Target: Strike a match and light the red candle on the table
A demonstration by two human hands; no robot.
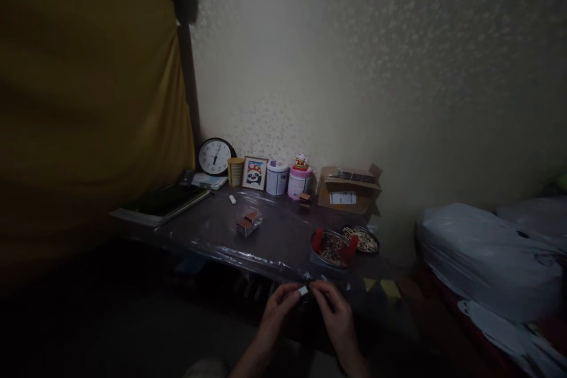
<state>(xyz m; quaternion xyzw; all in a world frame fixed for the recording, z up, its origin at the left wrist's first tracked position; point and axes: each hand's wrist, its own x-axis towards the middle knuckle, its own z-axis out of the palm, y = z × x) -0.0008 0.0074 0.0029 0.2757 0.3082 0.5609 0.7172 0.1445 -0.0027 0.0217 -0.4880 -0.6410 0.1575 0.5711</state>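
Note:
My left hand (pixel 278 306) and my right hand (pixel 333 312) meet low in the view, just in front of the table's near edge. Their fingers pinch together on a small white object (pixel 303 290) held between them; what it is I cannot make out. Right behind the hands stands a round metal bowl (pixel 331 248) filled with small sticks and two red pieces. A second, smaller dish of pale sticks (pixel 362 238) sits beside it. Small boxes in a clear wrapper (pixel 248 223) lie in the middle of the table.
A dark table covered in plastic film (pixel 283 236) stands against a pale wall. Along the back are a clock (pixel 215 156), a framed picture (pixel 254 173), tins (pixel 277 177), a pink jar (pixel 299 182) and a cardboard box (pixel 349 190). Notebooks (pixel 163 203) lie left, grey bags (pixel 487 260) right.

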